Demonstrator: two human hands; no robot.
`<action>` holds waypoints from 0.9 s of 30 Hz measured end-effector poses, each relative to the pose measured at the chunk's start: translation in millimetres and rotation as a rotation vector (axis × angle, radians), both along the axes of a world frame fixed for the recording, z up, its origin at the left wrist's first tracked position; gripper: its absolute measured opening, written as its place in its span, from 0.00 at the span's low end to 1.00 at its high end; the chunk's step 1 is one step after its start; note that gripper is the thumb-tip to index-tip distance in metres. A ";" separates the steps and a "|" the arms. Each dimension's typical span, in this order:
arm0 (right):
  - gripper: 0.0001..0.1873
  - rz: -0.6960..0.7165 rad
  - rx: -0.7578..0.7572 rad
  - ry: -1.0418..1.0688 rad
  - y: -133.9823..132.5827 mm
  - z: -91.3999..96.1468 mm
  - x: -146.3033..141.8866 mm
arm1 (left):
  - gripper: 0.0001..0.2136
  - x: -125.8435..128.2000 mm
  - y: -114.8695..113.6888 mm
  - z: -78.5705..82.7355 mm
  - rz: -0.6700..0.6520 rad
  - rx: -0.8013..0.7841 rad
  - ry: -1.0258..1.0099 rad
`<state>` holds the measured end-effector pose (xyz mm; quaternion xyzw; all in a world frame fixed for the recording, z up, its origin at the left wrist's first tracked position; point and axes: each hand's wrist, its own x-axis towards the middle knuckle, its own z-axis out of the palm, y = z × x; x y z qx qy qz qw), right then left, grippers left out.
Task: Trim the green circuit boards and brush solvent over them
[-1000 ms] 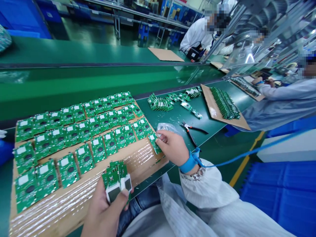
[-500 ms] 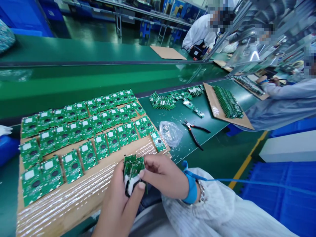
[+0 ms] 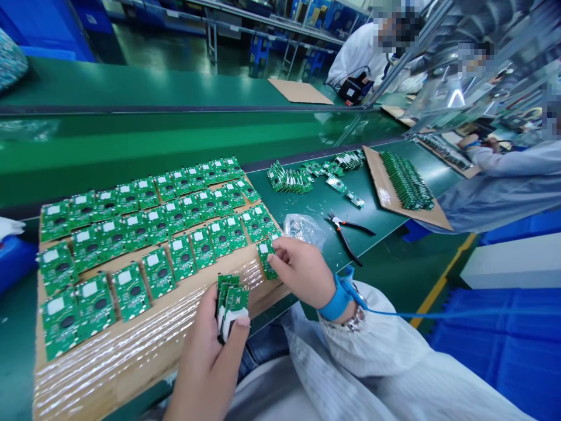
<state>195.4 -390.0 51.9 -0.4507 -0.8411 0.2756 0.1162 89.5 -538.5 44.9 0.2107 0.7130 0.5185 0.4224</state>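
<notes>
Green workbench (image 3: pixel 289 204) under cardboard (image 3: pixel 232 266), left hand (image 3: pixel 209 345) tight round circuit boards (image 3: pixel 236 300), right hand (image 3: pixel 304 269) tight on single board (image 3: pixel 265 262)

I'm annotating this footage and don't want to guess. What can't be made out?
In the head view:
Number of boards in the left hand: they overlap, and the thumb covers part.
Whether the right hand grips or only touches its board: fingers hide the edge.
Contents of the clear bag: too small and blurred.
Far end of the blue cord: cut off by the right edge.
</notes>
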 end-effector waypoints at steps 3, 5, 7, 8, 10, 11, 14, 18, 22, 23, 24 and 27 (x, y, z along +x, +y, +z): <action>0.03 -0.003 0.049 0.001 1.9 -2.4 0.6 | 0.24 -1.7 -2.3 -1.2 -0.041 0.000 0.009; 0.07 -0.027 0.114 0.012 1.0 -3.6 2.9 | 0.24 -2.5 -2.9 -1.2 -0.067 -0.003 0.005; 0.07 -0.045 0.173 0.020 -2.5 -4.5 5.2 | 0.24 -2.6 -2.9 -1.6 -0.068 0.001 0.006; 0.07 -0.046 0.190 0.015 -5.1 -4.9 5.7 | 0.24 -2.5 -2.8 -2.1 -0.063 0.009 0.010; 0.09 -0.036 0.213 -0.025 -10.9 -6.0 4.6 | 0.23 -2.4 -2.6 -3.4 -0.065 0.024 0.019; 0.10 -0.030 0.225 -0.058 -13.5 -6.6 3.0 | 0.24 -2.5 -2.6 -4.1 -0.070 0.027 0.024; 0.14 -0.037 0.256 -0.179 -18.2 -7.9 -3.8 | 0.24 -3.6 -3.0 -5.4 -0.091 0.029 0.035; 0.15 -0.048 0.262 -0.311 -18.1 -6.9 -10.9 | 0.23 -4.5 -3.9 -5.5 -0.109 0.028 0.043; 0.15 -0.045 0.285 -0.352 -17.0 -4.2 -14.8 | 0.24 -2.5 -5.0 -7.0 -0.069 0.031 0.048; 0.15 -0.047 0.286 -0.360 -17.0 -3.5 -15.9 | 0.24 -2.1 -5.3 -7.6 -0.056 0.032 0.048; 0.15 -0.049 0.282 -0.372 -17.1 -2.8 -17.1 | 0.24 -1.9 -5.6 -8.0 -0.051 0.031 0.045; 0.15 -0.064 0.261 -0.388 -18.1 -1.9 -19.8 | 0.25 -3.1 -6.3 -8.2 -0.083 0.023 0.036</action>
